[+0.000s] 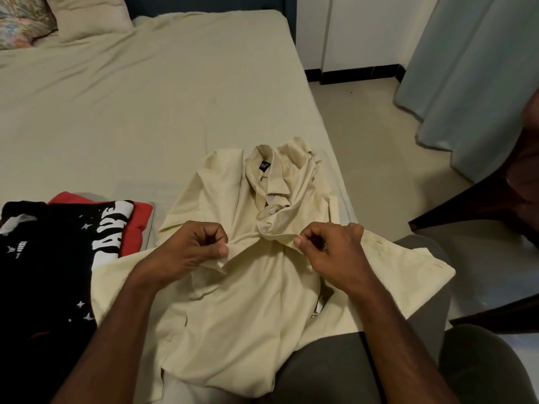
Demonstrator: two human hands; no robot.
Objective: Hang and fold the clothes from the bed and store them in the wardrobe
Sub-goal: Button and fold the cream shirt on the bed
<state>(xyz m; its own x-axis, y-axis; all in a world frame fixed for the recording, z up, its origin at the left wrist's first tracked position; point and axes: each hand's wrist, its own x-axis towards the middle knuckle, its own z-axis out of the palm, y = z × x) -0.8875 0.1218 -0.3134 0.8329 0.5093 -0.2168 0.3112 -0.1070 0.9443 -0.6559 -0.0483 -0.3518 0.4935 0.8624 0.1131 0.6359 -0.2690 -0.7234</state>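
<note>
The bed [122,112] carries everything here, covered in a pale beige sheet that is wrinkled toward its head. A cream shirt [250,301] lies spread on the near part, collar pointing away, its lower edge hanging past the mattress corner. Just left of it sits a black tee [58,252] with white lettering, lying over a red garment [140,223]. At the far left corner rest a beige pillow [90,16] and a floral pillow [20,21].

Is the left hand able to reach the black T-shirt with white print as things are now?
Probably yes: the black T-shirt with white print lies close beside the left hand, nothing between, but that hand pinches the cream collared shirt.
</note>
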